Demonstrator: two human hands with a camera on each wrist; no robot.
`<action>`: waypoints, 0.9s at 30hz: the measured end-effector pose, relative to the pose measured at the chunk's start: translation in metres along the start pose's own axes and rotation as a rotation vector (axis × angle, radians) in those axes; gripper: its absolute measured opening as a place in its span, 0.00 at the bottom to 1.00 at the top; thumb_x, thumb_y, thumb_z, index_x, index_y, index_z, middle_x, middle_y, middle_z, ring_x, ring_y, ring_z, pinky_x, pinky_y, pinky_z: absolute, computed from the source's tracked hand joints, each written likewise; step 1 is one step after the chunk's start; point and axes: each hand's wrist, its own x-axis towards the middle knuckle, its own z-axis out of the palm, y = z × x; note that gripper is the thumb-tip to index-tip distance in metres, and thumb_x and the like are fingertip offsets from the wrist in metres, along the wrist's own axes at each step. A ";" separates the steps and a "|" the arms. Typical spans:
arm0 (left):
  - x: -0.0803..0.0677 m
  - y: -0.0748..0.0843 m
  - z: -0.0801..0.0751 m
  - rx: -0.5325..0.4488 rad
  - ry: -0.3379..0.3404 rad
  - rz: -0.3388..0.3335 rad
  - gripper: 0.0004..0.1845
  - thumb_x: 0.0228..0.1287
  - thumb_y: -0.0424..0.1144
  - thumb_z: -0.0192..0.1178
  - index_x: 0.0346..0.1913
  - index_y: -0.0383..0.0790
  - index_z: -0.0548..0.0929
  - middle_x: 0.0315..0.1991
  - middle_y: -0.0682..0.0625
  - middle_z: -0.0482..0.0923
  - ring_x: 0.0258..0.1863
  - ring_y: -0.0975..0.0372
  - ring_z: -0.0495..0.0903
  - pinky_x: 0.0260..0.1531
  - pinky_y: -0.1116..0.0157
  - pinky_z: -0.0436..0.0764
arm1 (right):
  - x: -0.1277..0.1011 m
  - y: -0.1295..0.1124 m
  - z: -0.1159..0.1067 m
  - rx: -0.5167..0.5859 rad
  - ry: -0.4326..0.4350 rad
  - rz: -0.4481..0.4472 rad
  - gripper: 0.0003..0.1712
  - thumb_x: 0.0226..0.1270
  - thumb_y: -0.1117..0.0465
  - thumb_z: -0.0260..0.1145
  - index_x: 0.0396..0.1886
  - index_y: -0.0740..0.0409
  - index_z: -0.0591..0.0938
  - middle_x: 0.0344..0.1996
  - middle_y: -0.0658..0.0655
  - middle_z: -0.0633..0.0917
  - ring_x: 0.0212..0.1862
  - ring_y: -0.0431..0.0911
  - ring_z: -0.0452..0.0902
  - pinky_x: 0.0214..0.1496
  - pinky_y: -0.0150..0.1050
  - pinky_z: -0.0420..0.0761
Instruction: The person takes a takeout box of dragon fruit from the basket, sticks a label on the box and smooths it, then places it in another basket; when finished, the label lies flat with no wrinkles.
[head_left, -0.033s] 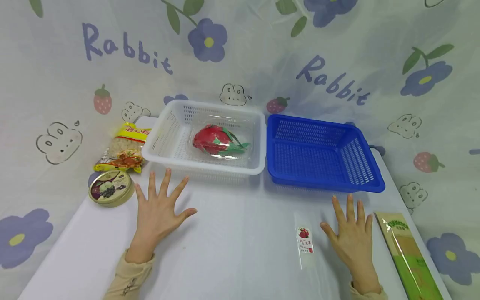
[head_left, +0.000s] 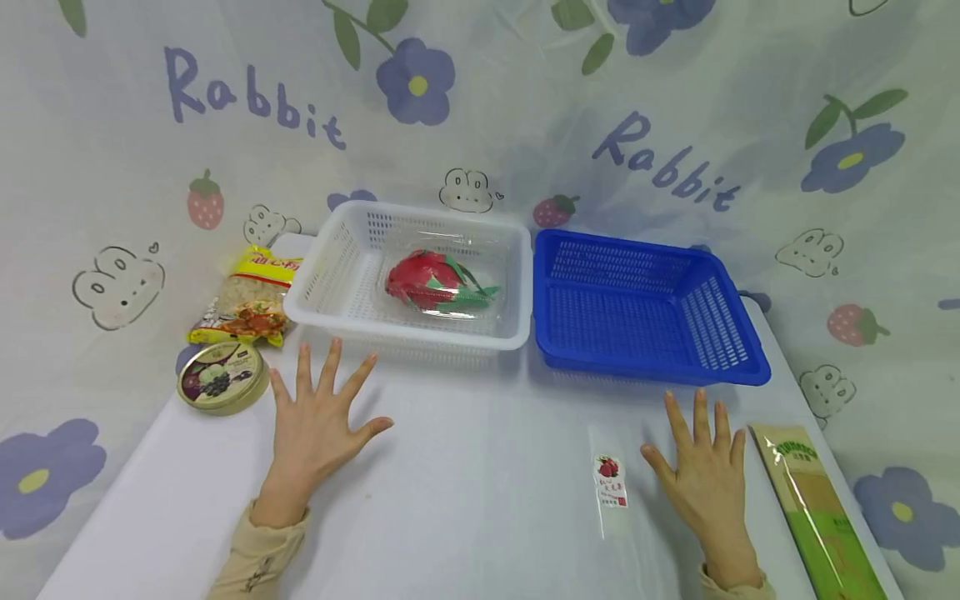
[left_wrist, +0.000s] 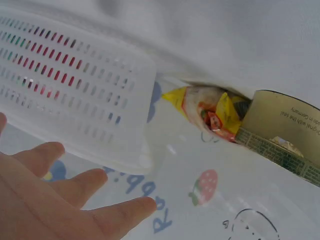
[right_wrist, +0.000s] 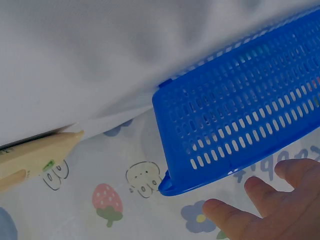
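two hands show in the head view, both with fingers spread and holding nothing. the left hand (head_left: 315, 429) lies in front of the white basket (head_left: 408, 332). the round tin (head_left: 222, 377) sits left of that basket's near corner, just beside the left fingertips. judged stiff, smooth and fairly light; best gripped across its side wall. the dragon-fruit label (head_left: 610, 481), right and forward of the white basket, is nearest the right hand (head_left: 705, 475); likely thin, limp and clinging, so lift by an edge. right of the white basket: the blue basket (head_left: 611, 317) and, farther out, a green-and-tan packet (head_left: 817, 508).

left wrist view: fingers apart; the yellow food bag (left_wrist: 215, 112) crowds the tin's side between it and the white basket, and may hinder a grip.

right wrist view: fingers apart near the blue basket; contact cannot be told.
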 end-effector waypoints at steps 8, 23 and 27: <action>-0.001 -0.002 0.000 -0.012 0.038 0.000 0.47 0.53 0.82 0.40 0.72 0.60 0.63 0.76 0.37 0.53 0.74 0.33 0.47 0.62 0.25 0.44 | -0.001 -0.001 0.003 0.021 0.009 0.001 0.43 0.70 0.32 0.47 0.78 0.40 0.47 0.77 0.67 0.47 0.77 0.67 0.38 0.72 0.71 0.36; -0.001 -0.008 -0.004 0.007 0.068 -0.023 0.51 0.53 0.84 0.28 0.73 0.57 0.63 0.75 0.37 0.54 0.73 0.33 0.47 0.63 0.27 0.46 | 0.002 -0.008 0.005 0.024 0.009 -0.005 0.44 0.69 0.32 0.48 0.78 0.40 0.48 0.76 0.67 0.48 0.75 0.70 0.43 0.70 0.73 0.42; -0.002 -0.008 -0.005 0.002 0.062 -0.028 0.51 0.53 0.84 0.30 0.73 0.57 0.63 0.75 0.36 0.54 0.74 0.33 0.47 0.64 0.27 0.46 | 0.003 -0.010 0.005 0.029 0.003 -0.006 0.44 0.69 0.31 0.49 0.78 0.39 0.48 0.77 0.67 0.48 0.75 0.70 0.43 0.71 0.73 0.41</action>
